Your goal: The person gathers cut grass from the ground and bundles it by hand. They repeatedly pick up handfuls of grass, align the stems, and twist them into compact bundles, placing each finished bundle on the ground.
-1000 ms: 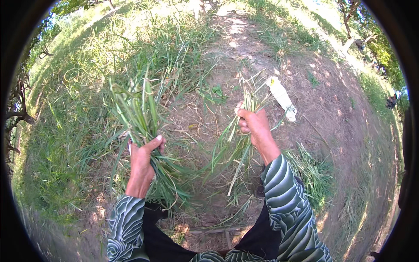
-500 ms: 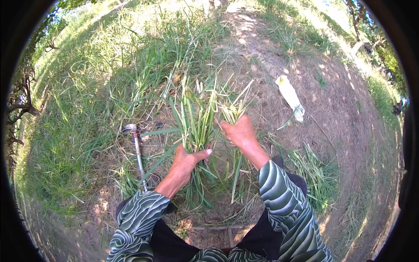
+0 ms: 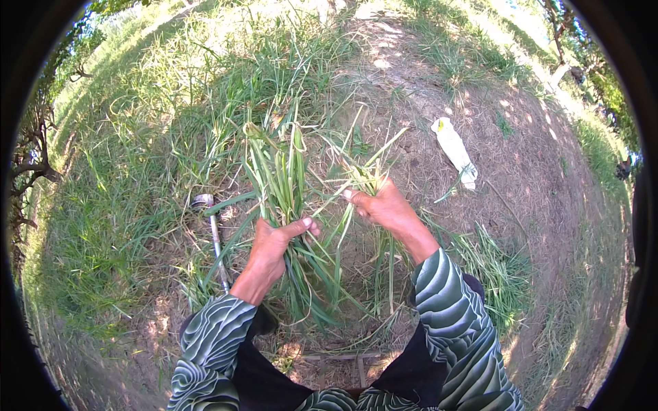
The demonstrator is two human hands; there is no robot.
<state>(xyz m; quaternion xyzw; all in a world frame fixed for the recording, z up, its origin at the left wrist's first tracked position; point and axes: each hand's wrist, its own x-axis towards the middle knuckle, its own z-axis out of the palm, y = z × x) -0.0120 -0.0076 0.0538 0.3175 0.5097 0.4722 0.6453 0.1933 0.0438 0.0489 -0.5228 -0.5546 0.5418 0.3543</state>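
My left hand (image 3: 274, 250) is closed round a thick bundle of long green grass (image 3: 279, 179). The pale cut ends point away from me, and the blades hang down below the fist toward my knees. In my right hand (image 3: 389, 211) is a smaller, looser tuft of yellowish grass (image 3: 370, 177), gripped between thumb and fingers. A few stalks stick out sideways from it toward the left bundle. The two hands are apart, with thin blades trailing between them above the ground.
A hoe-like tool (image 3: 216, 240) with a metal head lies left of my left forearm. Cut grass (image 3: 490, 270) is heaped by my right knee. A white cloth-like piece (image 3: 453, 152) lies on bare soil at far right. Growing grass (image 3: 130, 205) covers the left side.
Both hands have moved apart: the left went leftward with its bundle, the right slightly rightward with its tuft. The gap between the two clumps is wider.
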